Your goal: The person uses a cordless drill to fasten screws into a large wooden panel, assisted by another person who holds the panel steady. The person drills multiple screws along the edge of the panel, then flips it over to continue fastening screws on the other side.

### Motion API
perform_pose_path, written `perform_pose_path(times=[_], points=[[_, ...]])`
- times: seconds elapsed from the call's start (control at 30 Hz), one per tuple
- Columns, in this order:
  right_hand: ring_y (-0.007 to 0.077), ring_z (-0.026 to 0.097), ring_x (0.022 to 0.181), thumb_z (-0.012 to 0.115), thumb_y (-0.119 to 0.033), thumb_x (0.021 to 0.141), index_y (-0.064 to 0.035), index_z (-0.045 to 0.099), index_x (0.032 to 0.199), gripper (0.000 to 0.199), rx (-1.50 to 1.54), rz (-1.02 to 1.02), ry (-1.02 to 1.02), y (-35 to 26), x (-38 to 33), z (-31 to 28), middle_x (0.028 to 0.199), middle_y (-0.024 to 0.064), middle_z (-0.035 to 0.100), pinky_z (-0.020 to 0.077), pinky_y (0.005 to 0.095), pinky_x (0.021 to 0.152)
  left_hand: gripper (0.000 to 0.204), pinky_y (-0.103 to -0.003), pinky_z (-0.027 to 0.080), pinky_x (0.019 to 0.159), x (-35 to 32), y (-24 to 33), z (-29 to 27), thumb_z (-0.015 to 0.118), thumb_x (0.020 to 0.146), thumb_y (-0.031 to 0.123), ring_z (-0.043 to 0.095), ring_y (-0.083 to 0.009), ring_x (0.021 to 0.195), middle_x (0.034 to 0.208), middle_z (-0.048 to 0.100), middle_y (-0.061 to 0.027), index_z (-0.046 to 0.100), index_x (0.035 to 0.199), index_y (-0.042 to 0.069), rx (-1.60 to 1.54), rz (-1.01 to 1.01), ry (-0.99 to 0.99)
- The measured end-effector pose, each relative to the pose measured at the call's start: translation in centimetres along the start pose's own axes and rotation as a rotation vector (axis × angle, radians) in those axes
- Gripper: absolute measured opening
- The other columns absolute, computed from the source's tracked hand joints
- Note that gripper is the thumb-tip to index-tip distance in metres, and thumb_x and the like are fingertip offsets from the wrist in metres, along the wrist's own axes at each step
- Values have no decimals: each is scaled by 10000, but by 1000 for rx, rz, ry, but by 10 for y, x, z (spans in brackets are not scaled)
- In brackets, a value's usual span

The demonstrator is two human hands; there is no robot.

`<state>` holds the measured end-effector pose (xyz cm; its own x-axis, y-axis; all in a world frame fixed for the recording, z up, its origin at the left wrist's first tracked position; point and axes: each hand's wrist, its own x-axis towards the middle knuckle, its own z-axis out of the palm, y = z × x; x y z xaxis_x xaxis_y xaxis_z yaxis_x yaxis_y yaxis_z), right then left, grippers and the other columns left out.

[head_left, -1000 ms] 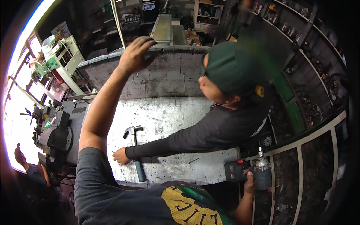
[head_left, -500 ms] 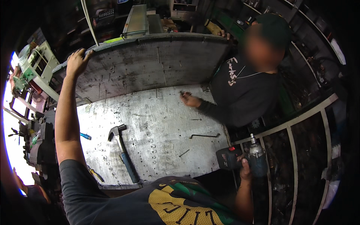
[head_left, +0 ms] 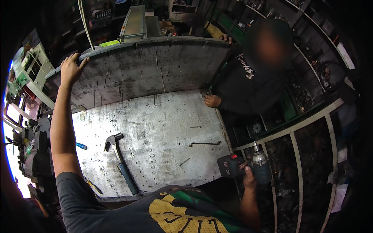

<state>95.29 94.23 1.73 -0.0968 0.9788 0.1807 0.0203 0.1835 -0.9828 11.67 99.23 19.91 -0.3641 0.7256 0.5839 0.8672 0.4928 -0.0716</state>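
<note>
Grey, flat and pin-studded, the upright board (head_left: 136, 64) across the pale, scuffed table (head_left: 163, 124) looks stiff and heavy, best held by its top edge, where the left hand (head_left: 73, 69) clamps, the right hand (head_left: 250, 177) gripping a dark teal cordless impact wrench (head_left: 261, 167).

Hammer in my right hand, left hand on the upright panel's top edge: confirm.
Not the hammer, which lies on the tabletop: the head view shows your right hand holding a cordless power tool. Your left hand is on the top edge of the upright panel.
</note>
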Motion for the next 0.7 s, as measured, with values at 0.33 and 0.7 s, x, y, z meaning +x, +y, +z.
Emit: perform_pose_path(times=[0.33, 0.7], points=[[209, 610, 934, 598, -105, 999, 33, 521, 1390, 422, -86, -21, -41, -15, 0, 7, 973, 91, 620, 519, 386, 934, 696, -485, 454, 1057, -4, 1, 3, 645, 965, 655, 646, -364, 1150, 1139, 714, -154, 706, 1239, 19, -52, 32, 105], [189, 633, 832, 627, -66, 1003, 29, 621, 1270, 284, -187, -33, -76, -15, 16, 4, 915, 79, 640, 568, 374, 811, 760, -516, 315, 1235, -18, 30, 4, 705, 936, 623, 539, -403, 1378, 1450, 621, -154, 549, 1513, 153, -12, -40, 502]])
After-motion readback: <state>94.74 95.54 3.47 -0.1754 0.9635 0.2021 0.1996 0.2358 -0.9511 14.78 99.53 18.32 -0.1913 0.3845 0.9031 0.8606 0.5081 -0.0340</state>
